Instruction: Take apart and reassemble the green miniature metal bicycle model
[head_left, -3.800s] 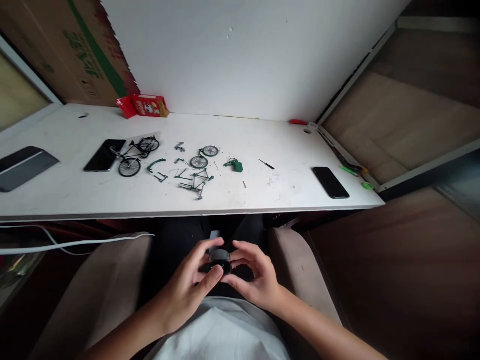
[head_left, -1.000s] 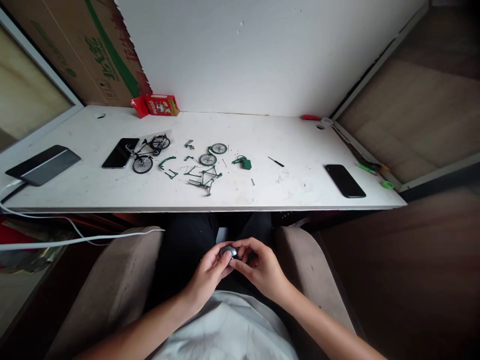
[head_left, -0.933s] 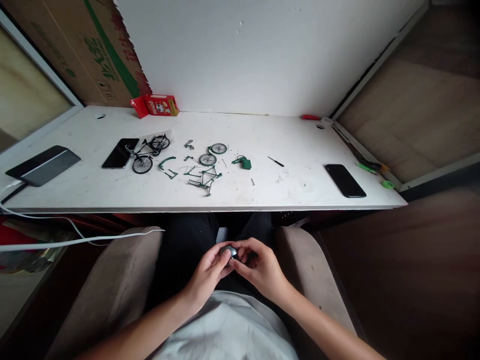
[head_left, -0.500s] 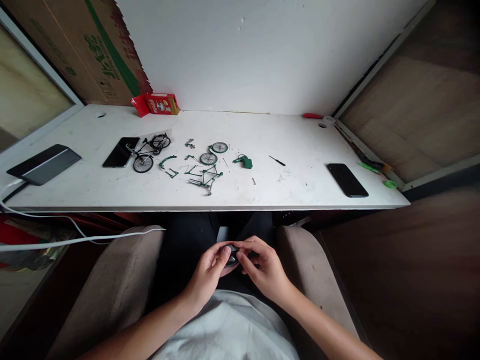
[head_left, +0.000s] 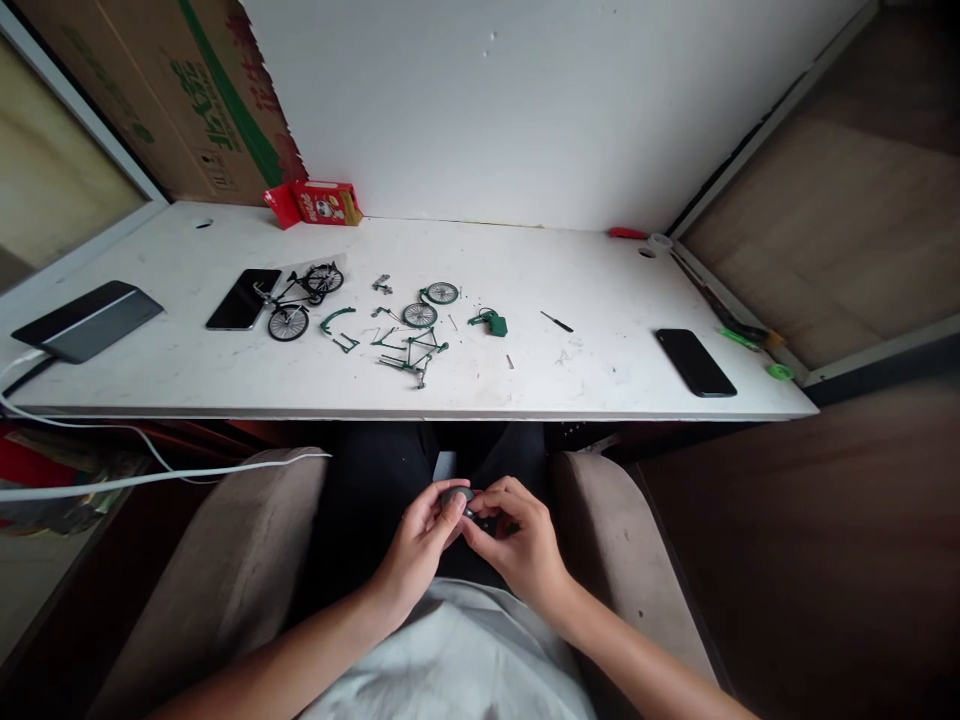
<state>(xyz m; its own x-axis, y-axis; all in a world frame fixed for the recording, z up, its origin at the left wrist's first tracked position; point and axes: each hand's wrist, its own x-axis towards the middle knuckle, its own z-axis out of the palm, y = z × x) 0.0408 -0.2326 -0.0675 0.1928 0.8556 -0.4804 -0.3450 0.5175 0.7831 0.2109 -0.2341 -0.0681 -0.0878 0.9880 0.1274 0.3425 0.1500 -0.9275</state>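
Note:
Over my lap, my left hand [head_left: 426,528] is closed round a small dark grey rounded case [head_left: 457,494], thumb pressed on its face. My right hand [head_left: 517,520] meets it from the right, thumb and fingertips pinched together at the case's edge. A bit of something dark shows between those fingers, too small to make out. On the table beyond lie green model bicycle parts: a frame [head_left: 412,350], two spoked wheels [head_left: 419,315] and a green box-shaped part [head_left: 496,323]. An assembled black model bicycle [head_left: 304,295] rests to their left, partly over a phone [head_left: 241,300].
The white table's front edge [head_left: 525,413] runs ahead of my hands. On it are a small screwdriver [head_left: 558,322], another phone [head_left: 694,362], a dark grey device [head_left: 88,322] and a red box [head_left: 328,204]. A white cable [head_left: 247,468] crosses at left. Armrests [head_left: 615,510] flank me.
My right thumb and fingertips have shifted slightly left along the case. The case has tilted, showing more of its grey rounded face. The things on the table lie as before.

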